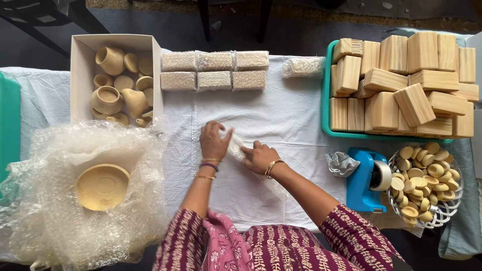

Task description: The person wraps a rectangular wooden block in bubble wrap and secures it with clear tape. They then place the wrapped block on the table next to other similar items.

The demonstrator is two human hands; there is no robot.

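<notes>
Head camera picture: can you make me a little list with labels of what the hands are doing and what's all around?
left hand: pressing on the bubble-wrapped bundle
right hand: gripping the same bundle
surface: white cloth
top left: cardboard box of clay pots
top middle: six wrapped blocks
top right: teal tray piled with wooden blocks
right: blue tape dispenser, wire basket of small round discs
left: bubble wrap sheet with a clay plate on it

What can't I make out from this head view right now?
- Contents of the bubble-wrapped bundle: hidden by wrap and both hands, left hand, right hand.
- Lower wooden blocks: covered by upper ones.
- Teal tray: cut by the left edge.
</notes>
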